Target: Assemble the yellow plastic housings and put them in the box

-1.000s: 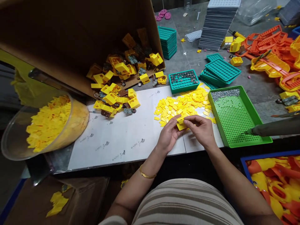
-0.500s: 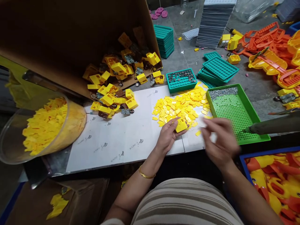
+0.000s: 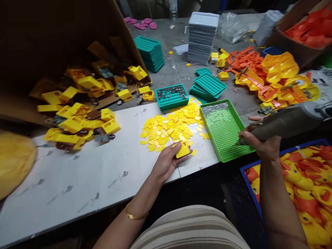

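My left hand (image 3: 167,159) is closed around a yellow plastic box (image 3: 183,149), thumb on its near side, just in front of a heap of small flat yellow pieces (image 3: 168,126). On the right, my right hand (image 3: 264,143) is wrapped around the grey body of an electric screwdriver (image 3: 282,122). The tool lies tilted, its tip pointing down to the left over a green perforated tray (image 3: 225,135). Small silver screws (image 3: 216,108) are gathered at that tray's far end.
Behind the heap stands a teal tray of small metal parts (image 3: 172,97). Yellow housings (image 3: 77,121) spill from a cardboard box (image 3: 64,27) at left. Stacked teal trays (image 3: 150,53) and grey trays (image 3: 202,38) stand farther back. A blue-rimmed crate of yellow ducks (image 3: 306,180) sits at lower right.
My right hand has moved right from beside the yellow box and taken hold of the electric screwdriver. My left hand keeps the yellow box. The view has turned to the right.
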Demonstrator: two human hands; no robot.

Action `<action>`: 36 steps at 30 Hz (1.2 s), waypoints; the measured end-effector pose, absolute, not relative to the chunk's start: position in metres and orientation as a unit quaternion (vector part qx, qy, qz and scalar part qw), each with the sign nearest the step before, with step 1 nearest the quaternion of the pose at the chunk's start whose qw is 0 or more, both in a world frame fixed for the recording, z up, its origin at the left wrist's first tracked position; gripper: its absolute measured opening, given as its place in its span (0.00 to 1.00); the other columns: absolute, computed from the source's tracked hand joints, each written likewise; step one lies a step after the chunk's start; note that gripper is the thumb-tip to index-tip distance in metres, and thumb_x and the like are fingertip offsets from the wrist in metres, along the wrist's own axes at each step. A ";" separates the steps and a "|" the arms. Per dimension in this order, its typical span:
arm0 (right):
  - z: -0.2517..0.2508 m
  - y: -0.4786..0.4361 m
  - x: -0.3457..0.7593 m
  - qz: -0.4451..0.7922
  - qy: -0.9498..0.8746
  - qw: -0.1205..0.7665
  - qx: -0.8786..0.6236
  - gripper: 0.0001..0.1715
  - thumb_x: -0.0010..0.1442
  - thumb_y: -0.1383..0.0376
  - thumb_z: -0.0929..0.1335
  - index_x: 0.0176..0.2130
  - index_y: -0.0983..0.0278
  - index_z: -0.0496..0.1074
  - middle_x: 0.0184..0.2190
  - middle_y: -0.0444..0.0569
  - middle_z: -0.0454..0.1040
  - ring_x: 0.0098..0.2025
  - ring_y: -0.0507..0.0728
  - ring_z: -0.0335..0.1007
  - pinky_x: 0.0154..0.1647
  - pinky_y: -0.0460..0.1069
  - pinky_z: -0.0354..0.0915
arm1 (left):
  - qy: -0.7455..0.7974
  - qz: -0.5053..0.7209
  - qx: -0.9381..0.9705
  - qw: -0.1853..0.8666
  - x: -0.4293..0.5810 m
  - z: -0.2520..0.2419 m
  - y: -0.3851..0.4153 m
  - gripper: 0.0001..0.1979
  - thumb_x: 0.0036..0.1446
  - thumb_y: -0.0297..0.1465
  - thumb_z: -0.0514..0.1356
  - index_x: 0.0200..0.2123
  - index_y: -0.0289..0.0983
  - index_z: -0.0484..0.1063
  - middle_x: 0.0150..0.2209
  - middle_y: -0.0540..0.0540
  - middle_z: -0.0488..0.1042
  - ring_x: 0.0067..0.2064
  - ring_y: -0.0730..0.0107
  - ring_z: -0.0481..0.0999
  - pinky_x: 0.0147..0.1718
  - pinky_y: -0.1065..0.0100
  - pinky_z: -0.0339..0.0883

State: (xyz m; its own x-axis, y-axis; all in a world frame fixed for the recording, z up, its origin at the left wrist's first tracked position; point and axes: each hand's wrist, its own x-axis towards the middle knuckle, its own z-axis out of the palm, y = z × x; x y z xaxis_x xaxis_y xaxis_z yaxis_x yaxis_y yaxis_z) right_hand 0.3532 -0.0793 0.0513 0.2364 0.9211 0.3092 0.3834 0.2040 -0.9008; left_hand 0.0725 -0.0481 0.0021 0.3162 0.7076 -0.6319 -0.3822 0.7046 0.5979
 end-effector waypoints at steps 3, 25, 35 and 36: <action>0.053 -0.064 0.356 0.255 -0.533 0.557 -0.583 0.25 0.49 0.54 0.73 0.45 0.60 0.69 0.23 0.42 0.71 0.25 0.54 0.72 0.30 0.53 0.71 | 0.485 0.304 0.180 0.800 0.082 0.004 -0.052 0.11 0.57 0.28 0.61 0.42 0.28 0.73 0.42 0.36 0.79 0.40 0.63 0.81 0.30 0.75 0.77; 0.023 0.025 0.297 0.203 -0.460 0.684 -0.529 0.22 0.49 0.46 0.68 0.35 0.57 0.63 0.17 0.37 0.59 0.14 0.49 0.57 0.19 0.49 0.61 | 0.470 0.210 0.162 0.842 0.118 0.003 -0.055 0.13 0.53 0.27 0.64 0.43 0.30 0.70 0.38 0.36 0.78 0.40 0.61 0.81 0.32 0.73 0.76; 0.018 0.026 0.295 0.204 -0.481 0.645 -0.558 0.23 0.50 0.42 0.66 0.34 0.57 0.63 0.20 0.40 0.60 0.16 0.51 0.57 0.20 0.50 0.63 | 0.475 0.216 0.154 0.839 0.119 0.001 -0.055 0.12 0.53 0.26 0.64 0.42 0.30 0.71 0.39 0.37 0.78 0.40 0.62 0.81 0.33 0.72 0.76; 0.018 0.025 0.296 0.207 -0.488 0.641 -0.555 0.23 0.50 0.43 0.67 0.35 0.57 0.63 0.20 0.40 0.60 0.17 0.51 0.58 0.20 0.51 0.63 | 0.477 0.219 0.153 0.838 0.120 0.001 -0.055 0.12 0.53 0.26 0.64 0.42 0.30 0.71 0.39 0.37 0.77 0.40 0.62 0.81 0.33 0.72 0.76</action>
State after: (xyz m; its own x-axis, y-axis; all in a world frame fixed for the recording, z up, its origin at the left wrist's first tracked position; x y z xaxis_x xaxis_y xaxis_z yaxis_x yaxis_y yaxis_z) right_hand 0.2959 0.0253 0.0183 0.4383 0.8072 0.3953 0.2766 0.2973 -0.9138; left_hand 0.1198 -0.0549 0.0007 0.4503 0.5119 -0.7316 -0.2207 0.8577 0.4643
